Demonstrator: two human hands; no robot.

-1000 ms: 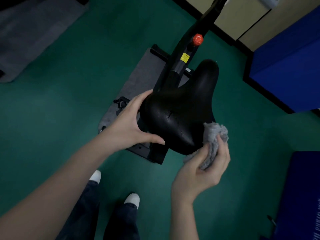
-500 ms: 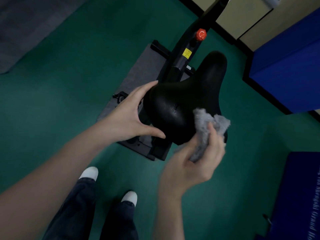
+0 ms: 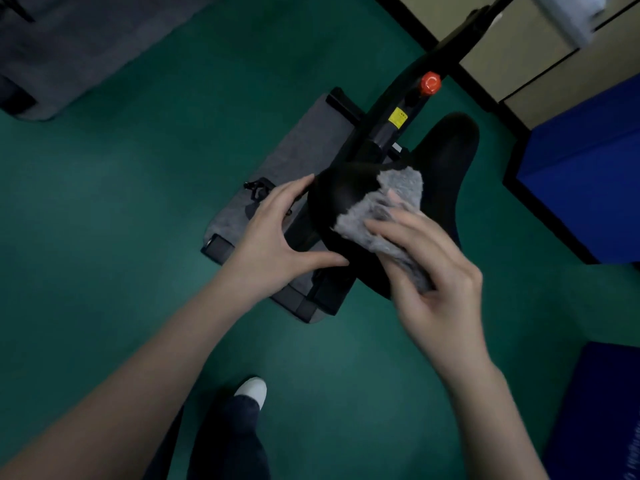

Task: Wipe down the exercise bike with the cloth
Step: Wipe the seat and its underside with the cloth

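Observation:
The exercise bike's black saddle (image 3: 446, 161) sits in the middle of the view, with the black frame (image 3: 398, 109) and its red knob (image 3: 430, 83) behind it. My left hand (image 3: 277, 237) grips the saddle's rear left edge, thumb under the rim. My right hand (image 3: 433, 271) presses a grey fluffy cloth (image 3: 384, 206) flat on top of the saddle's wide rear part, fingers spread over it. The cloth covers the saddle's centre.
The bike stands on a grey mat (image 3: 298, 157) on green floor (image 3: 121, 202). A blue block (image 3: 585, 174) and beige cabinets (image 3: 519, 46) are at the right, another grey mat (image 3: 69, 46) is at the top left, and my shoe (image 3: 251, 389) is below.
My right hand has carried the cloth from the saddle's rear right edge up onto its top, moving left. The cloth is spread flatter. My left hand keeps its hold.

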